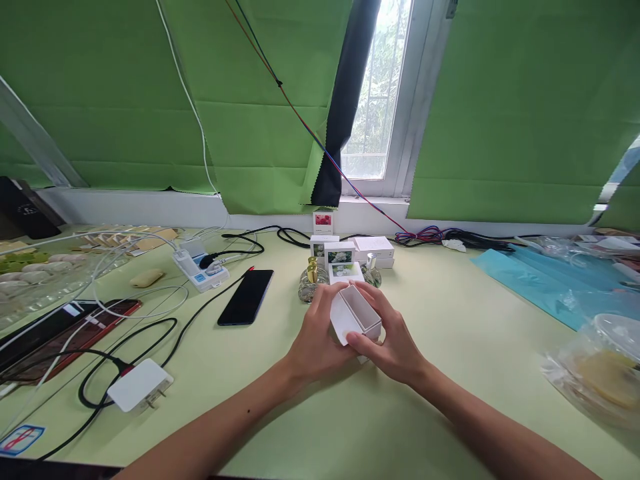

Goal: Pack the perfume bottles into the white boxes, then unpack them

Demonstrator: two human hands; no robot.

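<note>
Between my two hands is a small white cardboard box (364, 310), tilted, with its top end open towards me and a flap folded out. My left hand (317, 333) wraps round its left side, and my right hand (395, 333) grips the right side with the thumb across the front. The inside of the box looks bare as far as I can see into it. Just beyond my hands stand glass perfume bottles with gold caps (309, 283) and one with a silver cap (371, 270). White boxes with flower pictures (340, 253) stand behind them.
A dark phone (245, 297) lies left of my hands, near a power strip (200, 267). Cables and a white charger (141, 385) spread over the left side. Blue plastic sheeting (530, 283) and a clear bag (600, 373) lie at the right.
</note>
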